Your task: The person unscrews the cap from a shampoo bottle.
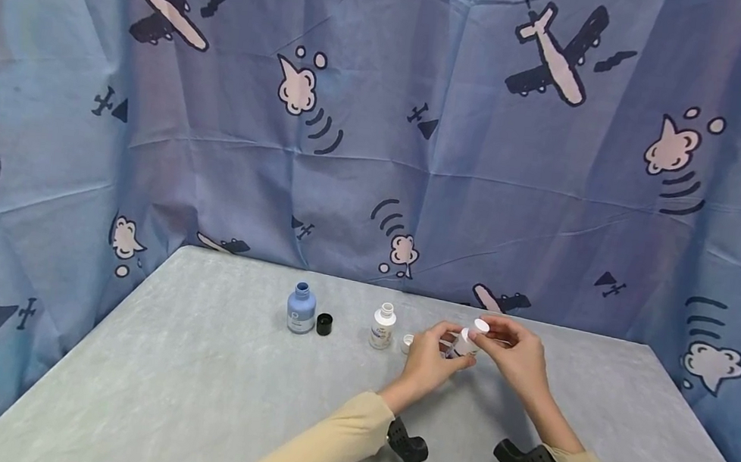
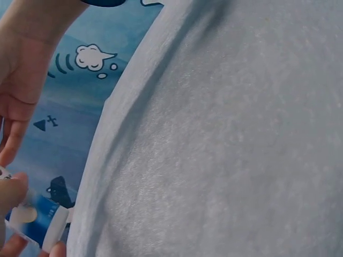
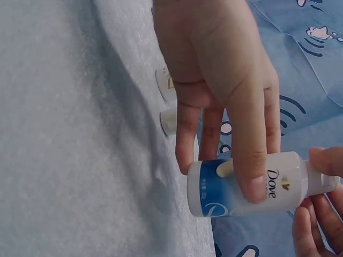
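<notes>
My left hand (image 1: 426, 358) grips a small white-and-blue Dove bottle (image 3: 252, 184) around its body, holding it tilted above the table. The thumb lies across its label in the right wrist view. The fingertips of my right hand (image 1: 522, 359) pinch the white cap (image 1: 481, 326) at the bottle's upper end. In the left wrist view the bottle's blue part and white base (image 2: 55, 230) show at the lower left, partly hidden by fingers. Left of my left hand, a loose white cap (image 1: 407, 343) lies on the table beside a white bottle (image 1: 382, 328) with a bare neck.
Further left stands a blue bottle (image 1: 301, 308) without a cap, with a black cap (image 1: 324, 324) right beside it. All stand on a pale cloth-covered table (image 1: 189, 378). A blue curtain (image 1: 371, 109) with airplane prints hangs along the table's back and sides.
</notes>
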Tool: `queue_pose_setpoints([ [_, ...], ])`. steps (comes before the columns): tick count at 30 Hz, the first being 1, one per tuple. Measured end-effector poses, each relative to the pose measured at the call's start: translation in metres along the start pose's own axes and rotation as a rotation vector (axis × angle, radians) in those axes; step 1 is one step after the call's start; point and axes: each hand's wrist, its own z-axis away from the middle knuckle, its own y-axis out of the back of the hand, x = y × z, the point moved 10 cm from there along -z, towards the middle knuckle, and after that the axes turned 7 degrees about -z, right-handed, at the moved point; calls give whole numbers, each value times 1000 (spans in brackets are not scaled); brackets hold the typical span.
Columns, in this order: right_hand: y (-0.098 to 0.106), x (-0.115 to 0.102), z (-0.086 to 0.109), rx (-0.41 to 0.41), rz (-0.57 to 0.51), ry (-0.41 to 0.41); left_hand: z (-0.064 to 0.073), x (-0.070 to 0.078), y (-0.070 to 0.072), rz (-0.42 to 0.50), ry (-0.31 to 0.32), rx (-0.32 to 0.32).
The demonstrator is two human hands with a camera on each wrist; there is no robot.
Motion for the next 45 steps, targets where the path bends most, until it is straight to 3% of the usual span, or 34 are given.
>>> queue_pose_setpoints([
  [4,5,7,1,18,62,-22,1,-1,0,-5,2,8],
  [10,8,-60,19,-23,76,-90,0,3,1,-54,-25,3],
  [13,8,-73,23,-19,86,-149,-1,6,0,-91,-47,-3],
  [15,9,-62,21,-7,75,-159,-1,8,-1,-110,-59,-12],
  [20,16,12,3,47,130,-94,0,8,-6,-120,-47,-55],
  [22,15,6,4,34,157,-102,0,7,-8,-124,-36,-65],
  [27,10,-61,22,-18,106,-128,1,7,-10,-146,-61,-69],
  [33,8,-61,25,-33,76,-117,0,6,-12,-179,-101,-75],
  [45,5,-62,25,-59,124,-181,1,5,-15,-199,-127,-100],
])
